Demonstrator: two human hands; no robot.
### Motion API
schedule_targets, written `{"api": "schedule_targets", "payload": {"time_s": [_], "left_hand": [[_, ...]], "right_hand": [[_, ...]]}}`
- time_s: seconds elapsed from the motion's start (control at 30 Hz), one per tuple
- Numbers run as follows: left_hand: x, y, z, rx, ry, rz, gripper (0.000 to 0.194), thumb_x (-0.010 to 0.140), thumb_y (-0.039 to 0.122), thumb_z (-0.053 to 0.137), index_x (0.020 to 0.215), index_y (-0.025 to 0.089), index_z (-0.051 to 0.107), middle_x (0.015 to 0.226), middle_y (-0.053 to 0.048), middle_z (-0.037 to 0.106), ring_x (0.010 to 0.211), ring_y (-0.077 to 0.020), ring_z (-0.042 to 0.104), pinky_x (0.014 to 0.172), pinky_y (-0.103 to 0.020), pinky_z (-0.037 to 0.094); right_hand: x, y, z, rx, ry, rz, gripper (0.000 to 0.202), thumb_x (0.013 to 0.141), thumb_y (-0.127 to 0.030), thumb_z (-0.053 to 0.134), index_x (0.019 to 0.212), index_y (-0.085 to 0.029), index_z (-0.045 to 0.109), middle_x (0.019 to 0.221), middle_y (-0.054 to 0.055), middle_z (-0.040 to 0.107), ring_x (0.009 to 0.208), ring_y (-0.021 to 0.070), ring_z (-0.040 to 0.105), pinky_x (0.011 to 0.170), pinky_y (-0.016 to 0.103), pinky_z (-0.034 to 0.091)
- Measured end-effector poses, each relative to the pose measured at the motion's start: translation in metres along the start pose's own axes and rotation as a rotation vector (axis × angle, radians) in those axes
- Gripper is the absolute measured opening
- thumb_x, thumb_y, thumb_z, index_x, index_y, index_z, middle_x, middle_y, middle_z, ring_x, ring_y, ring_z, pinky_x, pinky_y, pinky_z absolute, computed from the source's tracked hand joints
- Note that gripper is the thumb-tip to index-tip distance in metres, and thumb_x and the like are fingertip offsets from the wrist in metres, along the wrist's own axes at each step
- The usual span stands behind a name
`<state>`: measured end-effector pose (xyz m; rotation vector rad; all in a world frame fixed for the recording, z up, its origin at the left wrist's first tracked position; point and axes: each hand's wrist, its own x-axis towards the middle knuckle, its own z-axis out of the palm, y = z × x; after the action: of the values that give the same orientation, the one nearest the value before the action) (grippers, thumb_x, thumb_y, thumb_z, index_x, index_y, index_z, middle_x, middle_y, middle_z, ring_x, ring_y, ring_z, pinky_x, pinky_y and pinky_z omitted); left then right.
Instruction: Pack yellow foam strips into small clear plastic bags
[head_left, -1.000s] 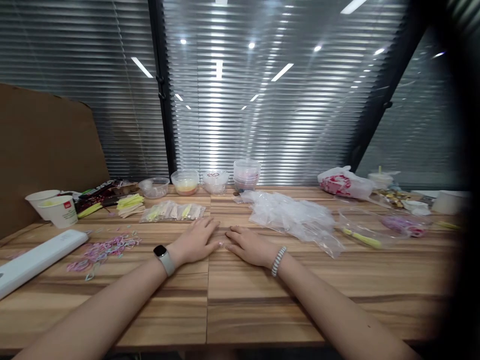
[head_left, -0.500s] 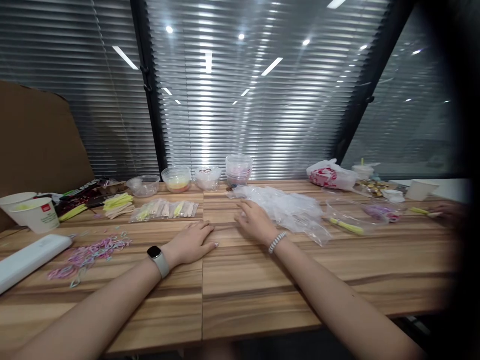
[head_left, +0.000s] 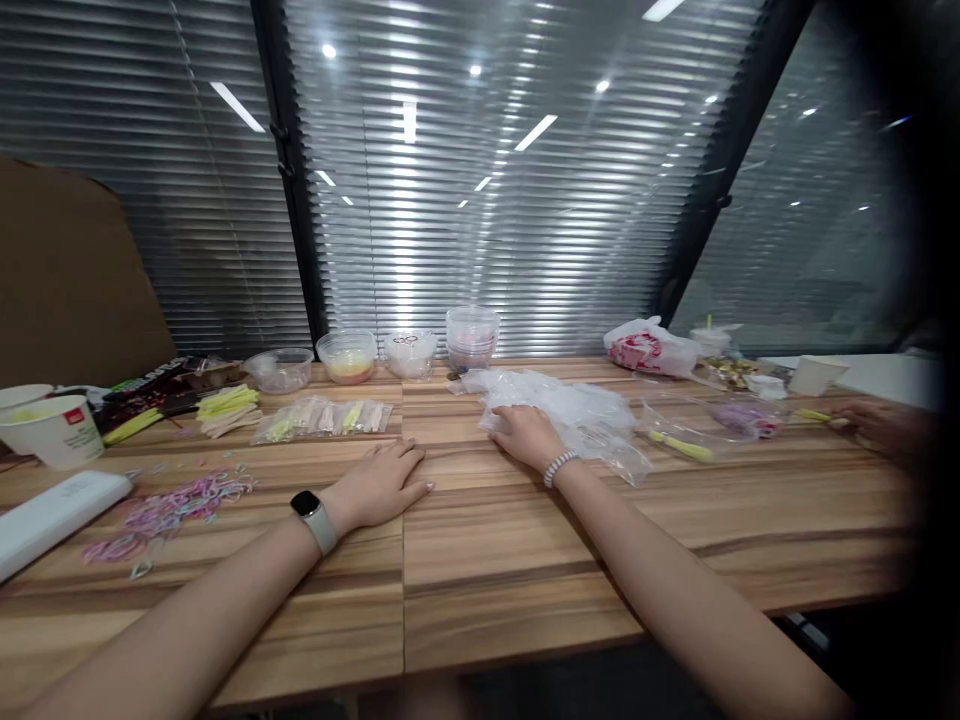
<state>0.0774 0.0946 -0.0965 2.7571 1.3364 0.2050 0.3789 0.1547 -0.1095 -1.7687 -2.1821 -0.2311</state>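
My left hand (head_left: pixel 381 484) lies palm down on the wooden table (head_left: pixel 480 560), fingers apart and holding nothing. My right hand (head_left: pixel 525 436) rests on the near left edge of a pile of clear plastic bags (head_left: pixel 577 405), its fingers spread a little; no bag is gripped in it. Ahead of my left hand is a row of small filled clear packets (head_left: pixel 326 416) with yellow and beige pieces inside. To their left sits a stack of yellow and beige strips (head_left: pixel 227 410). Loose pink, purple and pale blue bands (head_left: pixel 176 505) are scattered left of my left wrist.
Clear bowls (head_left: pixel 350 358) and a stack of tubs (head_left: pixel 472 338) line the back. Paper cups (head_left: pixel 64 432) and a white oblong object (head_left: pixel 60 515) are at left. At right are a red-and-white bag (head_left: pixel 649 348), a yellow bundle (head_left: pixel 680 446) and another person's hand (head_left: pixel 874 422).
My right hand has moved right onto the edge of the plastic bags. My left hand stays flat on the table. The view has shifted slightly.
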Motion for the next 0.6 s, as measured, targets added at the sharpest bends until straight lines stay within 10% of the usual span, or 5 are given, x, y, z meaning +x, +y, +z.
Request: {"api": "schedule_targets", "payload": {"time_s": [0.6], "left_hand": [[0.001,0.0,0.005,-0.025,0.035,0.008,0.063,0.098,0.057,0.037,0.144,0.015,0.047,0.15,-0.017,0.044,0.141,-0.0336,0.039,0.117,-0.051,0.03]], "right_hand": [[0.001,-0.008,0.0,0.28,0.275,-0.024,0.031,0.09,-0.019,0.049,0.114,-0.024,0.069,0.098,0.005,0.073,0.091,0.0229,0.067,0.079,0.031,0.043]]}}
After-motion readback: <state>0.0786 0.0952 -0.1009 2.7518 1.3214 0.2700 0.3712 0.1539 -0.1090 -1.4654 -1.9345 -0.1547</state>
